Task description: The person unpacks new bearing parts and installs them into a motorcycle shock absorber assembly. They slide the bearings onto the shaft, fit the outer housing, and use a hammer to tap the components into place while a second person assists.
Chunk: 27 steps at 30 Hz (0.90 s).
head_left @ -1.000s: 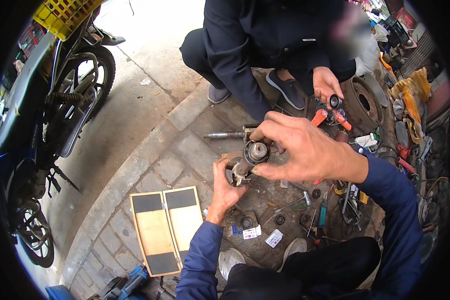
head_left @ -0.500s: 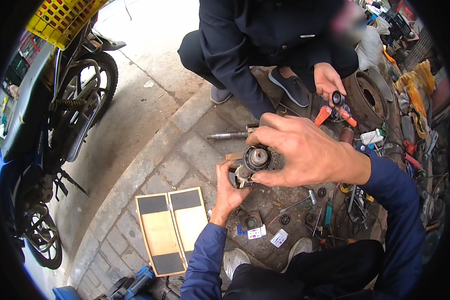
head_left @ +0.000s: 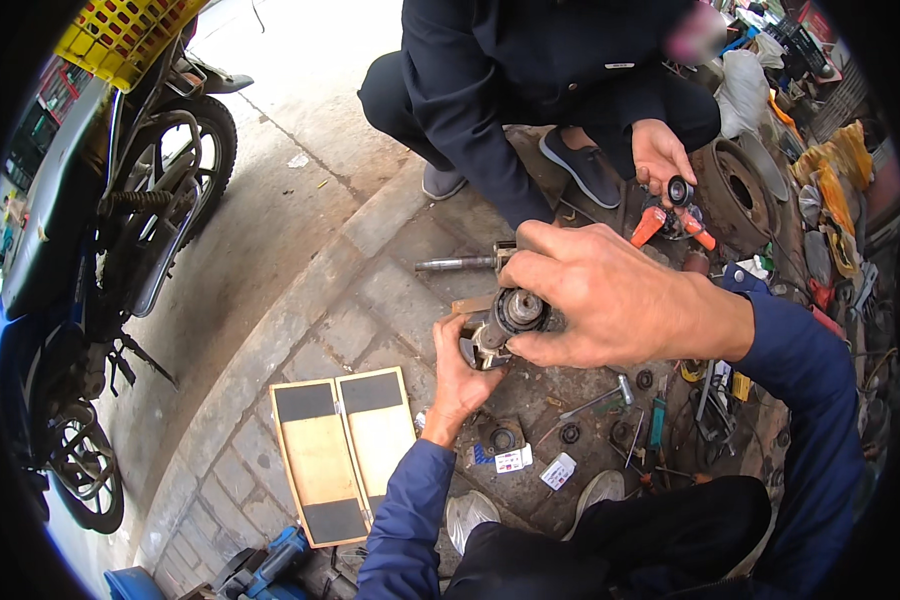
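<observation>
My left hand [head_left: 454,372] is wrapped round the lower side of a greasy metal mechanism [head_left: 485,348] that stands up over the paving. On its shaft end sits a dark round bearing [head_left: 520,309]. The fingers and thumb of my right hand [head_left: 620,295] are curled round that bearing's edge, and the back of the hand hides part of it. Just beyond, a metal housing with a straight shaft [head_left: 455,264] points left. Across from me a co-worker's hand [head_left: 660,158] holds a small black ring-shaped part [head_left: 679,190].
An open wooden case [head_left: 320,465] lies left of my arm. Small white boxes [head_left: 558,472], a hammer [head_left: 625,390], a green-handled screwdriver [head_left: 657,422] and several rings are near my feet. Orange-handled tools [head_left: 648,227] lie by the co-worker. A motorbike [head_left: 120,230] stands left; clutter lines the right.
My right hand has shifted slightly upward and to the right, still round the bearing. The left hand keeps its hold on the mechanism. The co-worker's hand stays nearly in place.
</observation>
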### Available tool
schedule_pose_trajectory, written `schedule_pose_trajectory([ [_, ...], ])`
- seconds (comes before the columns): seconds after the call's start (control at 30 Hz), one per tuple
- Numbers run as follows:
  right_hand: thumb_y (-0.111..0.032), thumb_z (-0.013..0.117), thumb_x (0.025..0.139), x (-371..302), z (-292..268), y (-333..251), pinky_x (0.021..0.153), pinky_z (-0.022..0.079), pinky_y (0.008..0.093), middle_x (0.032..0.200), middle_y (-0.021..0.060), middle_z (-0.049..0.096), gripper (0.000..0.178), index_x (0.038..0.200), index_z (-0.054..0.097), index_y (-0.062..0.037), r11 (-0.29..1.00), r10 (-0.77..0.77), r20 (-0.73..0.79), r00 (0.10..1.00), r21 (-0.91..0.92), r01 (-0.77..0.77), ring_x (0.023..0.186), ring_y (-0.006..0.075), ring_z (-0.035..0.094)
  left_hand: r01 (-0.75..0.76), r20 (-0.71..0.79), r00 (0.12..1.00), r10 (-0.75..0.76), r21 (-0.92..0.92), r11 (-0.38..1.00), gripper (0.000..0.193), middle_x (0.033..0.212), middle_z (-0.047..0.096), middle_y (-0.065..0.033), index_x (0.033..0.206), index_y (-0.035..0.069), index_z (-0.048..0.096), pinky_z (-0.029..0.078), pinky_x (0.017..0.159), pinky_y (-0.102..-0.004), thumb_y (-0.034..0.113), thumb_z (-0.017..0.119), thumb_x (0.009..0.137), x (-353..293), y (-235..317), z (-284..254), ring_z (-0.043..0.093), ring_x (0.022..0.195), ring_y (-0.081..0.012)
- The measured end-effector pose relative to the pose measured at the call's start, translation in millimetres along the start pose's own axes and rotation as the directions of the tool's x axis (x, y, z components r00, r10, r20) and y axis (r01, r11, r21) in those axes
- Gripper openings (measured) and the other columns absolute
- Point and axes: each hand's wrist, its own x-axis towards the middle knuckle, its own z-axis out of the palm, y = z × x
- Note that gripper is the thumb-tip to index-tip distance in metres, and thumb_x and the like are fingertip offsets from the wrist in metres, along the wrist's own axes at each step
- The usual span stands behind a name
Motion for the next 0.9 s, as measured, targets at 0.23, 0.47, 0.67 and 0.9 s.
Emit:
schedule_pose_trajectory([
  [0.23,-0.026,0.081,0.083,7.9,4.6,-7.6,0.068,0.054,0.0507,0.089,0.0246,0.058,0.04,0.089,0.06,0.0068,0.996,0.09,0.009,0.996,-0.016,-0.09,0.075,0.0429,0.064,-0.008,-0.057,0.998,0.009,0.017,1.0,0.089,0.133,0.049,-0.0211,0.142,0.002,0.048,0.047,0.109,-0.0472,0.005,0.092,0.064,-2.5,4.4,0.2,0.054,0.122,-0.04],
  [0.47,-0.031,0.083,0.082,0.6,10.2,-9.0,0.072,0.053,0.0512,0.092,0.022,0.058,0.043,0.098,0.062,0.0033,0.99,0.144,-0.041,0.989,0.004,-0.144,0.078,0.0432,0.065,-0.01,-0.034,0.999,0.009,-0.017,1.0,0.09,0.133,0.049,-0.0212,0.142,0.002,0.047,0.047,0.111,-0.0476,0.004,0.092,0.064,-0.7,6.9,-3.4,0.054,0.125,-0.0403],
  [0.67,-0.031,0.084,0.081,-3.9,15.4,-8.2,0.077,0.053,0.0497,0.094,0.0186,0.059,0.043,0.104,0.066,0.0005,0.993,0.11,-0.136,0.985,-0.026,-0.114,0.08,0.0404,0.065,-0.004,-0.026,1.0,0.004,-0.013,1.0,0.091,0.136,0.049,-0.0218,0.142,0.002,0.047,0.046,0.112,-0.0483,0.004,0.092,0.063,-2.0,3.8,-4.0,0.053,0.126,-0.0419],
  [0.9,-0.03,0.084,0.081,-4.5,5.5,-10.4,0.075,0.052,0.0488,0.093,0.0184,0.058,0.041,0.099,0.067,0.0025,0.991,0.104,-0.031,0.994,-0.082,-0.106,0.079,0.0386,0.065,-0.025,-0.005,1.0,0.025,0.001,1.0,0.09,0.134,0.052,-0.0222,0.141,0.001,0.047,0.045,0.11,-0.049,0.004,0.091,0.062,-2.6,0.0,-1.7,0.053,0.124,-0.0422],
])
